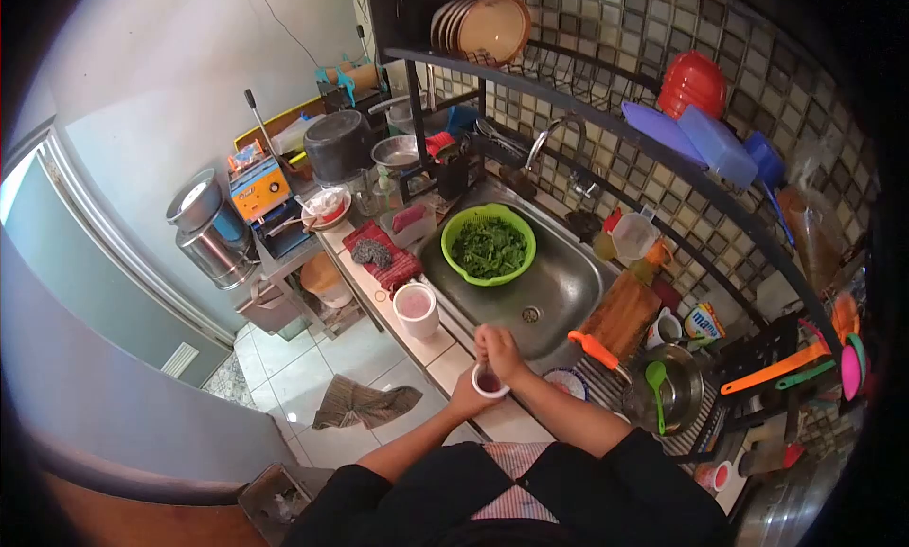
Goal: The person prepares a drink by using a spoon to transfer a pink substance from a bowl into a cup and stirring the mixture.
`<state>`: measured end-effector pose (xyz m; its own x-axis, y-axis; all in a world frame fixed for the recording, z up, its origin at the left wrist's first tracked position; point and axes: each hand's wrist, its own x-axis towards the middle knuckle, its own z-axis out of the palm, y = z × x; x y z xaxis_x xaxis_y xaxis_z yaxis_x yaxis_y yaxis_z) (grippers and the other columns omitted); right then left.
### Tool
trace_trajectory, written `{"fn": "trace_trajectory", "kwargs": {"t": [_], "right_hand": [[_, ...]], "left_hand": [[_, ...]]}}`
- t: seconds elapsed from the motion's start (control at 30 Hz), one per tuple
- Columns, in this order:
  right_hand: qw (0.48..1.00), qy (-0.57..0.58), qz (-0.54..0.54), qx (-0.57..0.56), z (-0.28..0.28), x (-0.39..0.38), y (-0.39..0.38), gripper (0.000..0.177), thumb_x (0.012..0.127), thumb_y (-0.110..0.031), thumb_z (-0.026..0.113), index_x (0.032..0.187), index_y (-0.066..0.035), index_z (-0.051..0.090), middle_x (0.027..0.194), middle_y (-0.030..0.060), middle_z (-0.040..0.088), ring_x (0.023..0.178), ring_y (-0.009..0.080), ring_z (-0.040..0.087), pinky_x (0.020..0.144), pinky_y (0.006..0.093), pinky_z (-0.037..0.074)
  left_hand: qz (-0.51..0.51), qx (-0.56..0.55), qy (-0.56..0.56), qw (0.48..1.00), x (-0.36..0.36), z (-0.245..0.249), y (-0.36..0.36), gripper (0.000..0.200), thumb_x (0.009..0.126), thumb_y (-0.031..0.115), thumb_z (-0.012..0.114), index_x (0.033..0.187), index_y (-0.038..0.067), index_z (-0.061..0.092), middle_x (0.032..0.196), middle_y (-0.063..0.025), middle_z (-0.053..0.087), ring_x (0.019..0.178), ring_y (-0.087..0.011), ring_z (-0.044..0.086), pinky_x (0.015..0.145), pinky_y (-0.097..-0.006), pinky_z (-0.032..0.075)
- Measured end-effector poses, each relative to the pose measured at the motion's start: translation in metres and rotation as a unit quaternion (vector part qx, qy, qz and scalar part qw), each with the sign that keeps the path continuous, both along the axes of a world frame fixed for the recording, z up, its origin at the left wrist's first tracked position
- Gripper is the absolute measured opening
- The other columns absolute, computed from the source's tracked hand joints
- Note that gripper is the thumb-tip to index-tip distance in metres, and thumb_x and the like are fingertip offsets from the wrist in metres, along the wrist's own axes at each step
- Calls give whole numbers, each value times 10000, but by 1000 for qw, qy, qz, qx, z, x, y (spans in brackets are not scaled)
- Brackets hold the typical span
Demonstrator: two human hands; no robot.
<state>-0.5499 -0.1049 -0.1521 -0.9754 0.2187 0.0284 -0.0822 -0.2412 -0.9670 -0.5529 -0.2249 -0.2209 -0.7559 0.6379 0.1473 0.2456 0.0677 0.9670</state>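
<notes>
In the head view my left hand (466,397) is wrapped round a small white cup (503,393) with dark liquid in it, held at the counter's front edge. Just above the cup's mouth is my right hand (502,354), its fingers closed in a fist; whatever they grip is hidden. A larger white container (417,322) with something pinkish inside stands on the counter to the left. Beyond my hands, a lime-green colander (449,233) full of leafy greens (489,248) rests in the steel sink (573,286).
A red cloth (405,266) with a grey scrubber (372,253) lies left of the sink. To the right are a wooden cutting board (622,310), a steel pan (686,395) and a green spoon (656,381). A black dish rack (606,107) arches overhead. A rag (360,403) lies on the floor.
</notes>
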Motion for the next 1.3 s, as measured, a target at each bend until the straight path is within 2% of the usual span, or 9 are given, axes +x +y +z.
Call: {"fn": "trace_trajectory", "kwargs": {"t": [0.03,0.17,0.27,0.33,0.6,0.77,0.87,1.17,1.3], "right_hand": [[1000,8,3,6,5,-1,1,378,979,-281,387,639,-122,349,547,-35,321,475,77,317,443,250,265],[995,51,-86,-30,10,5,4,388,989,-268,374,632,-118,355,540,-31,315,458,87,313,433,252,277],[993,66,-76,68,-6,9,0,401,999,-270,374,627,-122,351,538,-35,304,445,86,308,417,252,264],[988,57,-142,9,-5,7,2,419,1012,-295,372,629,-127,346,540,-37,301,441,83,311,416,250,264],[996,33,-83,-20,10,-2,9,405,1022,-297,357,658,-119,354,548,-28,318,453,79,316,433,250,283],[975,93,-112,165,26,2,1,270,1022,-235,339,938,-46,513,568,-9,379,493,69,352,466,242,313],[971,116,-76,194,21,11,-12,208,995,-149,359,1095,-23,491,570,-8,402,502,68,364,468,232,314],[977,60,-87,185,39,11,-8,157,899,-32,407,973,-44,544,574,13,456,499,76,421,477,258,346],[947,144,-101,268,34,8,-15,146,911,-48,409,968,-46,544,584,33,459,520,94,445,495,287,372]], "left_hand": [[-24,-49,-1,999,0,-1,-1,539,662,224,836,1097,33,582,995,-88,654,915,-189,630,827,-324,494],[9,59,-4,998,-5,-3,5,554,653,236,846,1097,38,580,1015,-88,645,942,-183,626,830,-330,493],[-1,25,-12,1000,-4,-2,2,563,649,243,850,1093,32,575,1002,-89,651,943,-185,633,833,-331,497],[7,32,-29,999,-4,0,0,566,650,239,848,1100,31,575,1002,-90,653,942,-188,636,835,-333,497],[-4,34,-2,999,-7,-4,-1,605,662,221,849,1158,27,562,1063,-98,652,985,-183,624,881,-333,488],[-14,8,-17,1000,-2,-2,-1,639,661,229,858,1182,29,547,1104,-98,643,1016,-184,615,901,-339,481],[-14,30,-25,999,-1,-1,0,655,661,231,858,1197,33,537,1123,-103,636,1029,-190,613,905,-344,479],[-47,22,-35,998,0,4,-3,671,667,246,855,1216,35,531,1132,-110,636,1042,-216,612,915,-348,474],[-63,-9,-19,998,-2,0,-1,565,682,238,829,1144,38,570,1084,-117,653,1011,-227,632,888,-354,486]]}}
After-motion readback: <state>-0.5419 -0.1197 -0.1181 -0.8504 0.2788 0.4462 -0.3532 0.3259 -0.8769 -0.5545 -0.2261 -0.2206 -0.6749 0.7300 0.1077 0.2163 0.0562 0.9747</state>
